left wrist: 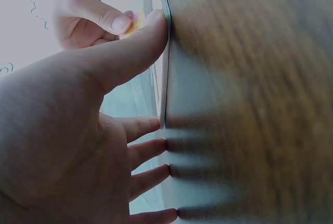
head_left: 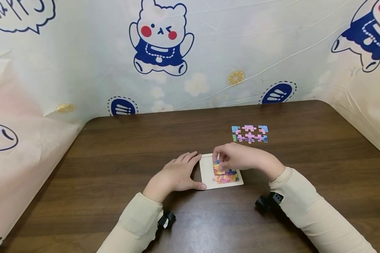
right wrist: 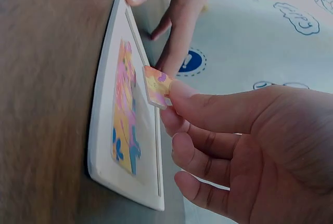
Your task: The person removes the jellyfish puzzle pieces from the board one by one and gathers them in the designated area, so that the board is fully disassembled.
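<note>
The puzzle piece (right wrist: 156,86), orange and pink with a touch of purple, is pinched by its edge in the right hand (head_left: 240,158), the grip clamped on it between thumb and forefinger, and held just above the white puzzle tray (head_left: 206,168) lying flat near the middle of the dark wooden worktop (head_left: 114,147). Part of the tray already shows fitted pieces (head_left: 225,175) in yellow, pink and blue along its near and right side. The left hand (head_left: 177,174) rests against the tray's left edge, fingers straight and spread on the worktop, thumb tip touching the near corner, grip apart and holding nothing. Farther back and to the right, well apart from the tray, lies a small cluster of loose pieces (head_left: 249,133).
</note>
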The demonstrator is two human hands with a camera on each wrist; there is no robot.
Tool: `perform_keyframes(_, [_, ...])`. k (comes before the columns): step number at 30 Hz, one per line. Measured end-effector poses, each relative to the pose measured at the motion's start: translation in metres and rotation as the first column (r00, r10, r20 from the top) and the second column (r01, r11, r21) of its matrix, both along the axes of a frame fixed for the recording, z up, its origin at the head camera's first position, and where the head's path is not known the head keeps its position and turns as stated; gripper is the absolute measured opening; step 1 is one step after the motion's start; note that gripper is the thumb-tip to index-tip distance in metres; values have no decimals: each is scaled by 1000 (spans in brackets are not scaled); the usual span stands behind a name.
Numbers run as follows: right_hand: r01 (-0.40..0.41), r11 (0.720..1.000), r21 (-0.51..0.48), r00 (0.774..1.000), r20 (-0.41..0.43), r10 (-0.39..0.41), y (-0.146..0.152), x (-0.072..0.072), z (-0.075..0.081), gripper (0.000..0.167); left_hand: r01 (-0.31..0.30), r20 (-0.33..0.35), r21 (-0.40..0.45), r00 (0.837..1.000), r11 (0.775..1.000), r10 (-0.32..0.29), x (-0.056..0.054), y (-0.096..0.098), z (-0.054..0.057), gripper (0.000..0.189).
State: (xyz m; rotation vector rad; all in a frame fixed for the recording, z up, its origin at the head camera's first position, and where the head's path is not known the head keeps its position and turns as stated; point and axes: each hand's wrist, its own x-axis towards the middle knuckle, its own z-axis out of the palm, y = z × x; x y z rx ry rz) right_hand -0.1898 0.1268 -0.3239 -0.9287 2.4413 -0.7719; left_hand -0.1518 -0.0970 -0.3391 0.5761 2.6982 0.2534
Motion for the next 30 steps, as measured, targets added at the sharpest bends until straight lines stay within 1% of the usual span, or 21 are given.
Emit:
perform_keyframes(2, [13, 1000, -8, 1000, 7, -13, 3, -2, -1, 10, 0, 0, 2, 1000, 1000, 0, 0, 0, 0, 95])
perform_keyframes(3, [23, 1000, -8, 1000, 12, -22, 4, -3, -1, 10, 1, -3, 1, 1000, 1000, -1, -1, 0, -2, 96])
perform_keyframes(8, [56, 998, -14, 998, 21, -56, 13, -8, 1, 8, 2, -1, 2, 1000, 1000, -2, -1, 0, -2, 97])
perform_keyframes(10, [74, 997, -11, 997, 12, -74, 16, -10, 2, 9, -1, 4, 4, 1000, 1000, 1, 0, 1, 0, 96])
perform_keyframes(14, [121, 993, 0, 993, -18, -121, 25, -15, 3, 11, -2, 4, 3, 1000, 1000, 2, 0, 1, 0, 96])
perform_keyframes(21, [169, 986, -4, 983, -77, -168, 39, -24, 2, 15, -1, 3, -2, 1000, 1000, 1, 1, 1, 1, 97])
perform_keyframes(27, [228, 974, -4, 966, -124, -227, 49, -32, -2, 20, 2, 0, -6, 1000, 1000, -2, 1, 1, 0, 97])
perform_keyframes(30, [260, 966, 0, 959, -118, -258, 54, -35, -3, 21, 5, -4, -2, 1000, 1000, -5, 1, 1, 0, 97])
